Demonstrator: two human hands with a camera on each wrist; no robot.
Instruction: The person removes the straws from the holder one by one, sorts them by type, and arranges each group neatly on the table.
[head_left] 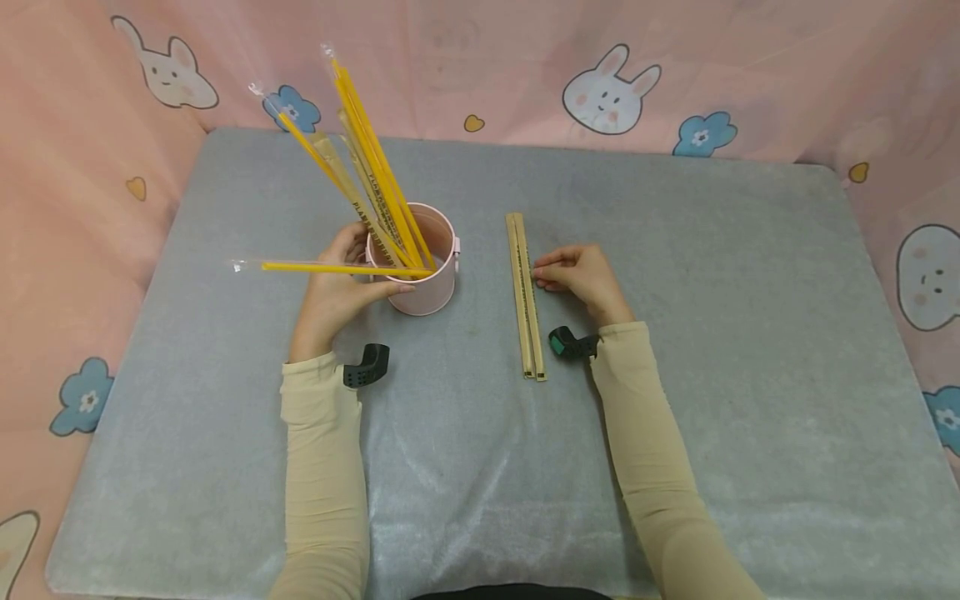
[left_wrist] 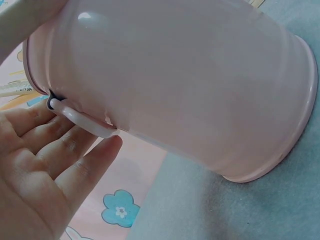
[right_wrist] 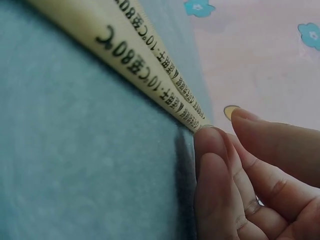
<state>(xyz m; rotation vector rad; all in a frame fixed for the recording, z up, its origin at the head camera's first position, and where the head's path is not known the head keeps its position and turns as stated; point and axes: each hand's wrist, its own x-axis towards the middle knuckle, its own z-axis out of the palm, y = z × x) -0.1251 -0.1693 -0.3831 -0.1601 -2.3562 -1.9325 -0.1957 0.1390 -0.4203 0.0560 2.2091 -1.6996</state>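
Observation:
My left hand (head_left: pixel 337 287) holds a pink metal bucket (head_left: pixel 423 297) by its side, thumb along the front near the rim, other fingers behind at the handle (left_wrist: pixel 85 120). Yellow straws (head_left: pixel 378 154) in clear wrappers and paper-wrapped straws (head_left: pixel 341 171) lean leftward out of it. One yellow straw (head_left: pixel 315 267) lies almost flat across the rim, over the left hand. Two paper-wrapped straws (head_left: pixel 525 292) with printed text lie side by side on the table. At the right one's edge are the fingertips of my right hand (head_left: pixel 585 275); thumb and fingers stand apart in the right wrist view.
A grey cloth covers the table (head_left: pixel 720 250). Behind and beside it hangs a pink curtain (head_left: pixel 495 67) printed with rabbits and blue flowers. Black wrist mounts (head_left: pixel 367 365) sit on both sleeves, the right one close to the lower ends of the paper-wrapped straws.

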